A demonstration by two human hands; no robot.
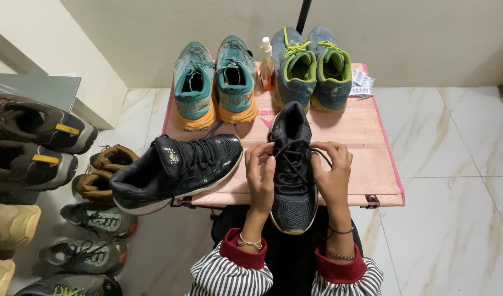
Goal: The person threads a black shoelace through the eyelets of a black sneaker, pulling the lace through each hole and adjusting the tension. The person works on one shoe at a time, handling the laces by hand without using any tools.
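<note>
Two hands work on one black lace-up sneaker at the lower centre of the frame, its toe pointing toward the wearer and its heel resting on a small pink folding table. The left hand curls against the shoe's side, fingertips pinched on a black lace near the tongue; the right hand grips the opposite side, its fingers bent and pinching a loop of the lace. Both wrists show red cuffs on striped sleeves, with thin bracelets. Just left, the matching black sneaker lies on its side, overhanging the table edge, its surface textured and slightly glossy. At the table's far edge stand a teal pair with orange soles, a small spray bottle with an orange label, and a blue pair with lime-green linings and laces. Beside those, at the upper right corner, lie small white sachets with blue print. More shoes line the marble floor along the left of the frame.
</note>
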